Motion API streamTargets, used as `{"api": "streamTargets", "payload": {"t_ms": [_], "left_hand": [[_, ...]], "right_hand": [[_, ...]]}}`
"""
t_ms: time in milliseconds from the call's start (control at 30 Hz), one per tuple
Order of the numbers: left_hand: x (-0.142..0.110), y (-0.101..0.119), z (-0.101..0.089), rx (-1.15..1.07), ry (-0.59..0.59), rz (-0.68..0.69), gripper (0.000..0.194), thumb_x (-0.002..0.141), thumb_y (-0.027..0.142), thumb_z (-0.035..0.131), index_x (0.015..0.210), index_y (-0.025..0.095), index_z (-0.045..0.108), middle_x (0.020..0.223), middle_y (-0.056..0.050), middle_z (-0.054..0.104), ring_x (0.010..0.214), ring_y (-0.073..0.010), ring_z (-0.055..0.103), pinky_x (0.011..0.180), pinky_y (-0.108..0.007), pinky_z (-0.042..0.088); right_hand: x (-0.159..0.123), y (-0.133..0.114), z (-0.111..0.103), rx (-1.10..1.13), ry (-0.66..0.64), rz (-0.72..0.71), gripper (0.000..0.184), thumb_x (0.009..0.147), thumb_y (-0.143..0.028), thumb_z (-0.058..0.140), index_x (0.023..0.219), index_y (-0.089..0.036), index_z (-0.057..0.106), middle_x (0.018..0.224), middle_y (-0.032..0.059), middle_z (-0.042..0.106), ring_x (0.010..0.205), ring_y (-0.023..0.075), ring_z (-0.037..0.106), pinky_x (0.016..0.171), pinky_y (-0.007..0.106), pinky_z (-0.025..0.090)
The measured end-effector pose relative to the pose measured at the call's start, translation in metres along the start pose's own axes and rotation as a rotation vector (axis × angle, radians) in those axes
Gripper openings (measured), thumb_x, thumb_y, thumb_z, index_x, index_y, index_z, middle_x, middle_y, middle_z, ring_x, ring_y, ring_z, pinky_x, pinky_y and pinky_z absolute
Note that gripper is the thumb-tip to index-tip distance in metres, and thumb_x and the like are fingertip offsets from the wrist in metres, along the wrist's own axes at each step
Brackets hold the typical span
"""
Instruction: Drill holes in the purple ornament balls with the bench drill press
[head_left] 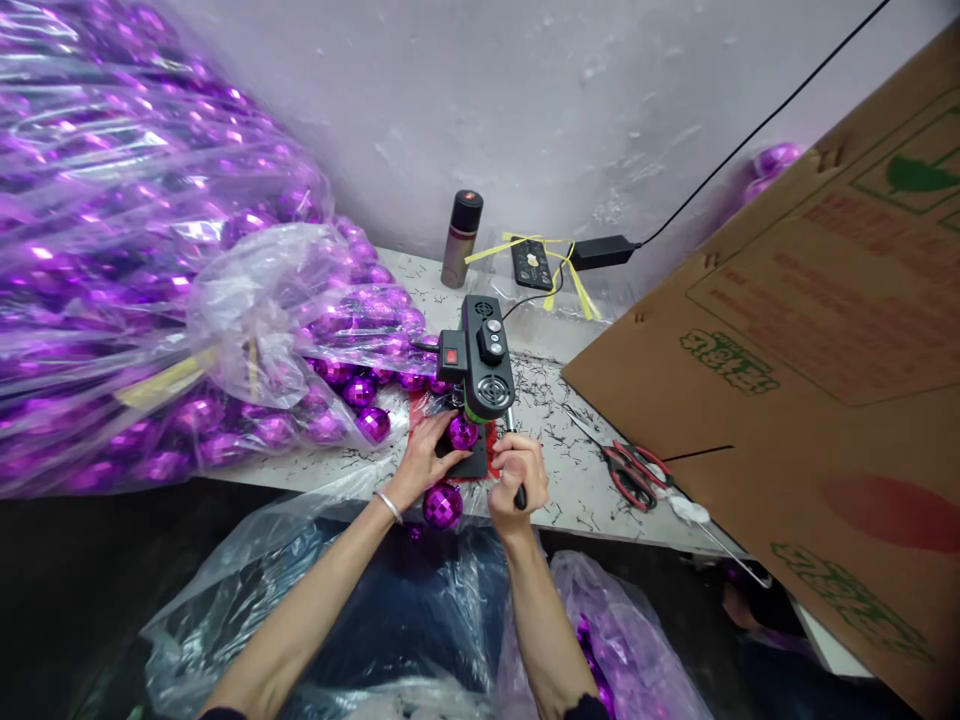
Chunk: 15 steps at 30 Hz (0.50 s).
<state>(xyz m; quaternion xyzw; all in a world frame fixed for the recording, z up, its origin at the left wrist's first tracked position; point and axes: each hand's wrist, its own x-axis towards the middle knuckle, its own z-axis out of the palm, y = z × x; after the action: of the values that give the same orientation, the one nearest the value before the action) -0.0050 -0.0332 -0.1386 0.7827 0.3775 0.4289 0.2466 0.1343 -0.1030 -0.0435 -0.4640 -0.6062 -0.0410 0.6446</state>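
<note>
My left hand (431, 458), with a bracelet on its wrist, pinches a shiny purple faceted bauble (463, 432) between thumb and fingers. That bauble sits beneath the head of a small black bench press (487, 350) with a red switch. My right hand (517, 475) is closed round the press's lever (520, 496), whose black end sticks out below the fingers. Another purple bauble (442, 506) lies at the table's front edge, just below my left hand. Part of the press's dark base (471, 464) shows between the hands, over something red.
Clear plastic sacks full of purple baubles (150, 200) crowd the left. A large cardboard box (810, 380) leans in from the right, with red-handled scissors (630, 470) beside it. Behind the press stand a bottle (462, 240), a phone (532, 263) and a power adapter (602, 251). Small black bits litter the white table (555, 420).
</note>
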Motion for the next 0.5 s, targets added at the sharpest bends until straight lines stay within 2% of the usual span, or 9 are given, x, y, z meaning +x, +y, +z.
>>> {"api": "streamTargets", "payload": {"t_ms": [333, 433, 500], "left_hand": [[-0.001, 0.001, 0.002, -0.014, 0.019, -0.002, 0.062, 0.089, 0.042, 0.077, 0.143, 0.020, 0.053, 0.135, -0.017, 0.068, 0.127, -0.0314, 0.066, 0.107, -0.050, 0.053], [-0.002, 0.003, 0.002, -0.015, 0.012, -0.032, 0.060, 0.090, 0.040, 0.076, 0.142, 0.021, 0.054, 0.135, -0.016, 0.068, 0.128, -0.0315, 0.065, 0.107, -0.050, 0.053], [-0.001, 0.004, 0.001, -0.015, -0.005, -0.056, 0.060, 0.090, 0.038, 0.076, 0.143, 0.021, 0.054, 0.136, -0.016, 0.068, 0.128, -0.0318, 0.065, 0.108, -0.051, 0.052]], "right_hand": [[-0.014, 0.017, 0.007, -0.006, 0.030, -0.073, 0.028, 0.099, -0.015, 0.037, 0.079, -0.023, 0.055, 0.080, 0.0015, 0.061, 0.072, 0.0166, 0.060, 0.071, 0.035, 0.051], [-0.016, 0.022, 0.006, 0.000, -0.012, -0.154, 0.025, 0.098, -0.015, 0.041, 0.080, -0.023, 0.055, 0.080, 0.0004, 0.061, 0.070, 0.0153, 0.060, 0.069, 0.034, 0.050], [-0.012, 0.020, 0.004, 0.007, -0.024, -0.152, 0.025, 0.097, -0.015, 0.042, 0.077, -0.022, 0.055, 0.079, 0.0004, 0.061, 0.069, 0.0148, 0.060, 0.067, 0.033, 0.048]]}}
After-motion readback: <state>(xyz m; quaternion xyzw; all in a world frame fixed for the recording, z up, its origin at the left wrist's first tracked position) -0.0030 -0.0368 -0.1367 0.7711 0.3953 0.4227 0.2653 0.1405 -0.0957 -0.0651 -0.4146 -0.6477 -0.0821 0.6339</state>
